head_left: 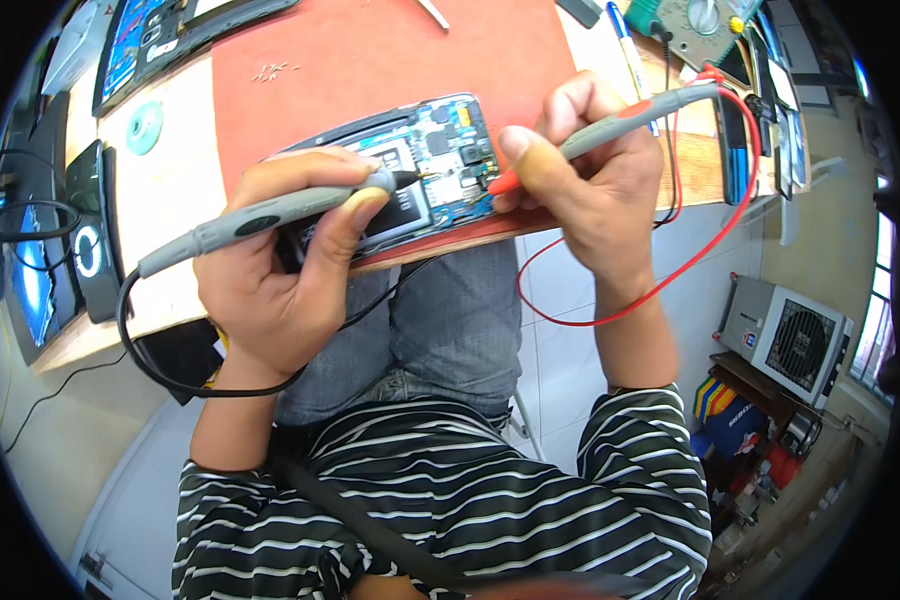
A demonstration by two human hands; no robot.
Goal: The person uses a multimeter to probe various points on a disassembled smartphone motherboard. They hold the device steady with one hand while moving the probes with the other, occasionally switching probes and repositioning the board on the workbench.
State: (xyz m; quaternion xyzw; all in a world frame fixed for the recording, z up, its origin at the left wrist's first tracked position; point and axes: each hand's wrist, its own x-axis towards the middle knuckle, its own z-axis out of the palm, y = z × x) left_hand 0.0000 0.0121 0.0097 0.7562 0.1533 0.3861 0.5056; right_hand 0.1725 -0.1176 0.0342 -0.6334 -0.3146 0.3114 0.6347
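An opened smartphone [440, 150] lies on the red mat near the table's front edge, its blue circuit board and dark battery [402, 213] bare. My left hand [285, 240] is closed around a grey multimeter probe [260, 212] with a black tip, which points at the board's middle. In my right hand [605, 185] is a second grey probe [620, 125], with a red tip at the board's right end. Whether either tip touches the board I cannot tell. The fingers of my left hand cover part of the phone's left side.
Small screws [273, 72] lie on the red mat [370, 50]. A green multimeter [695, 25] stands at the far right, near a blue pen [625, 45]. A red lead [705, 255] loops past my right forearm. Another opened device [150, 50] and a teal disc [144, 128] are at left.
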